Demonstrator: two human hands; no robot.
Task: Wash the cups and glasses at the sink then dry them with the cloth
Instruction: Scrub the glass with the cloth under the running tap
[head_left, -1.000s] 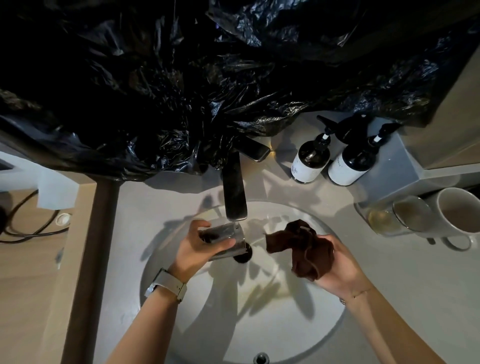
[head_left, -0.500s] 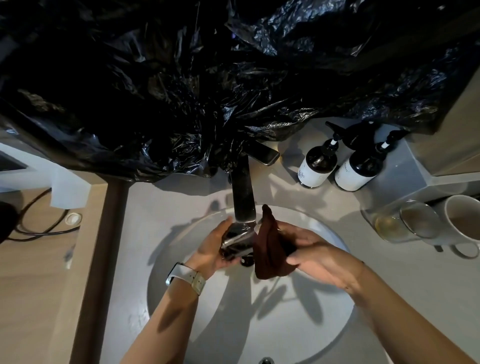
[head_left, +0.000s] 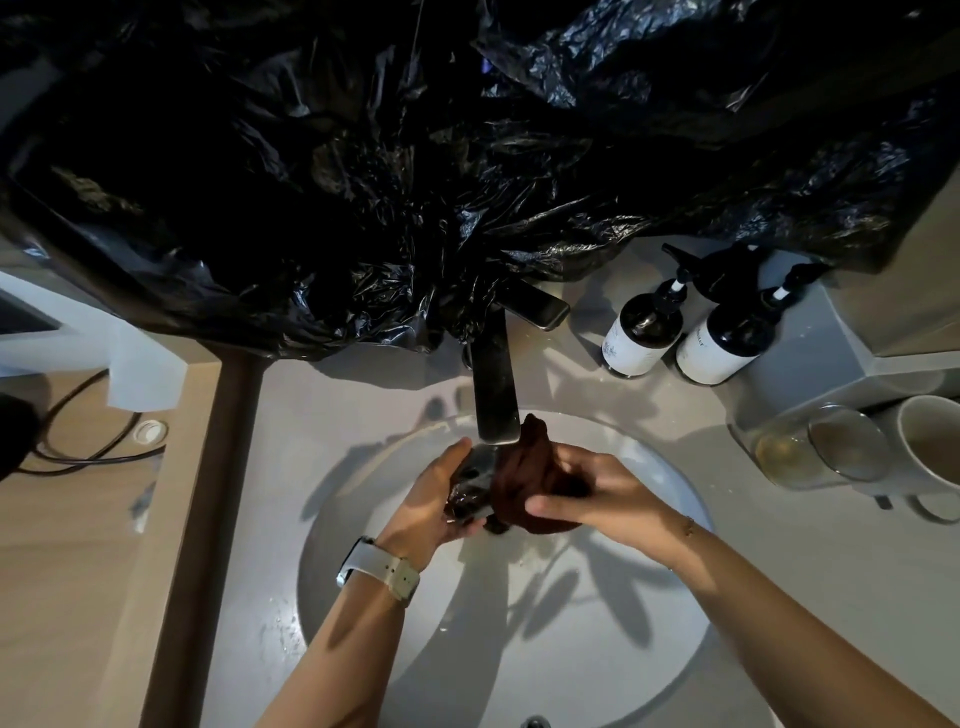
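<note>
— What's she got there, over the basin?

— The left hand (head_left: 431, 499) is wrapped round a small clear glass (head_left: 475, 486), fingers curled under it, thumb up by the rim. The right hand (head_left: 587, 493) grips a dark brown cloth (head_left: 524, 467) bunched against the open end of the glass. Both are held above the sink (head_left: 675, 613), right under the tip of the tap (head_left: 496, 384).

— Is it drying, then?

— I'd say so; no water is running that I can see, and the cloth is pressed to the glass. Whether it goes inside I can't tell from here.

— That glass looks risky.

— Thin, hard, probably wet, so slippery and easy to crack on the tap. Best held round the body, as it is now, not by the rim. The cloth is soft and takes any shape.

— And the rest?

— At the right edge of the tabletop (head_left: 779, 545), another glass (head_left: 821, 447) lies on its side next to a white mug (head_left: 930, 441). Behind them, toward the far right corner, stand two pump bottles (head_left: 675, 327). Black plastic sheeting (head_left: 415, 156) hangs over the back.
</note>
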